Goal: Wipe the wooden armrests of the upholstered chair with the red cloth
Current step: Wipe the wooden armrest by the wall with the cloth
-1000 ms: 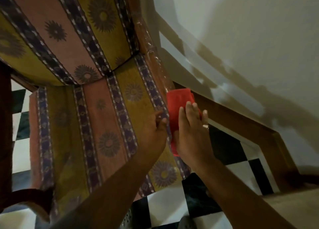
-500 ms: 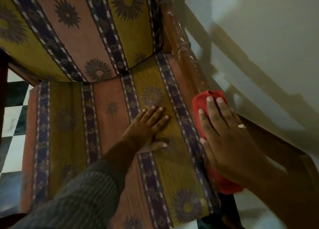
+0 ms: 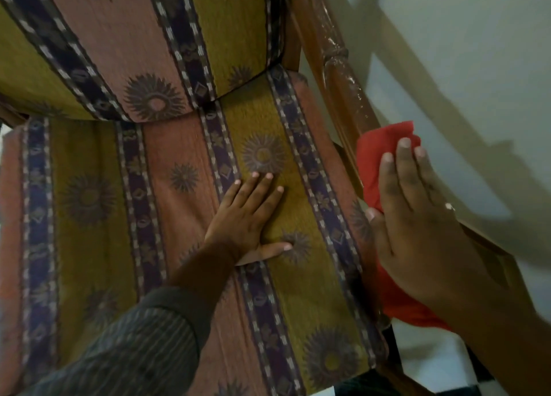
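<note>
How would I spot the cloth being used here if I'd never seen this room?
Find the striped upholstered chair, then follow its glossy wooden armrest on the wall side. The red cloth lies along that armrest under the right hand. It is the only plain bright red thing here.

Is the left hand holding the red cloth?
No, the left hand lies flat on the seat cushion; the right hand presses the cloth.
</note>
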`<action>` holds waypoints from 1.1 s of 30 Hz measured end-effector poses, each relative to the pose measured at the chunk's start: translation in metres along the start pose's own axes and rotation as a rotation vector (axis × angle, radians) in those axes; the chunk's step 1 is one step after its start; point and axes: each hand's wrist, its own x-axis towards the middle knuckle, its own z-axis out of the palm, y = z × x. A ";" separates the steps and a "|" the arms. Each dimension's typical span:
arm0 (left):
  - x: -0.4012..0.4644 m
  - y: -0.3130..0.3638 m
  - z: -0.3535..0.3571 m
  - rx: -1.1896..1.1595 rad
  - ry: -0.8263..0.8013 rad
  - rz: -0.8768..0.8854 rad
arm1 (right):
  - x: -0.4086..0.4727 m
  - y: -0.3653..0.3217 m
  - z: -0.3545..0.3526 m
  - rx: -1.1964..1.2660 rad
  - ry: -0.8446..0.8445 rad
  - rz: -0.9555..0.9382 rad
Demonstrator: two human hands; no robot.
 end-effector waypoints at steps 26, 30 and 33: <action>0.004 -0.002 0.001 -0.090 0.016 0.033 | 0.073 -0.010 -0.009 -0.151 -0.043 -0.056; 0.003 0.001 -0.006 -0.087 -0.058 0.024 | 0.092 -0.017 -0.009 -0.168 -0.031 -0.079; 0.004 0.003 -0.019 -0.113 -0.139 0.021 | 0.097 -0.016 -0.010 0.134 0.006 0.112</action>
